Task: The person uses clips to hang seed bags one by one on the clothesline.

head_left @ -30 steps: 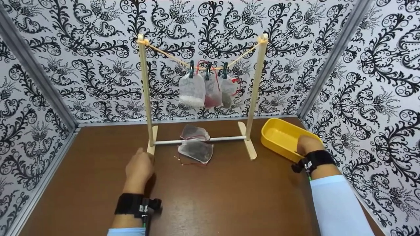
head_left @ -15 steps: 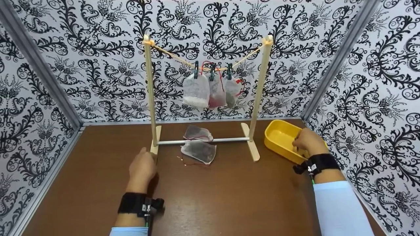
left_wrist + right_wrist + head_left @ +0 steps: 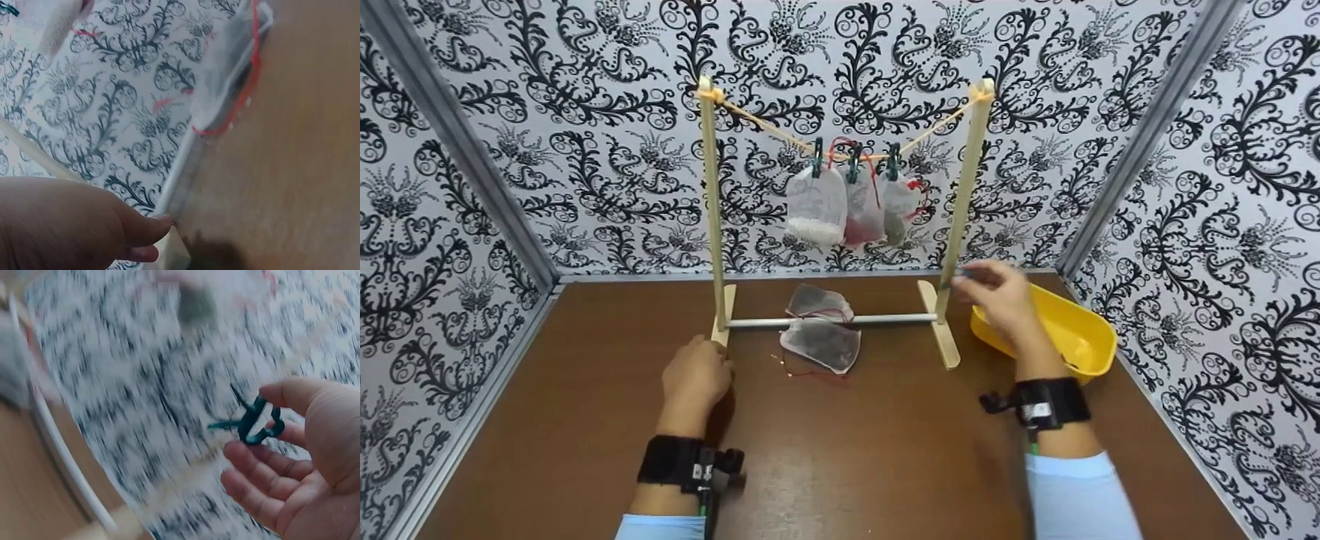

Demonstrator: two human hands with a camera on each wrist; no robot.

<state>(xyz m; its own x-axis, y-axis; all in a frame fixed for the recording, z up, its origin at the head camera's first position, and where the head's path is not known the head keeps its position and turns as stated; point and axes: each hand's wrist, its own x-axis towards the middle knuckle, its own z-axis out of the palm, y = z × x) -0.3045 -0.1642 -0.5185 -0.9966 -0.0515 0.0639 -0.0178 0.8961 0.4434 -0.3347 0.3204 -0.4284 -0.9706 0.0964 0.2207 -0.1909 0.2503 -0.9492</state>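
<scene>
A dark green clothespin [image 3: 253,419] is pinched between the thumb and fingers of my right hand [image 3: 1009,304], beside the stand's right post. My left hand [image 3: 697,375] grips the front end of the left foot [image 3: 173,250] of the wooden stand [image 3: 711,202]. From the stand's sagging cord [image 3: 765,129] hang three mesh drawstring bags, each held by a green clothespin. One bag [image 3: 816,206] has white contents, the middle bag [image 3: 864,217] reddish, and the right bag [image 3: 896,217] greenish. Two dark-filled mesh bags [image 3: 821,345] with red strings lie by the white crossbar [image 3: 892,319].
A yellow tray [image 3: 1099,352] stands right of the stand, partly behind my right forearm, with something small and dark inside. Patterned walls [image 3: 1222,225] close in the brown table [image 3: 840,450] at the back and sides.
My right hand has come up out of the yellow tray and moved left to the right post, holding a clothespin. My left hand stays at the left foot. The head view has shifted slightly.
</scene>
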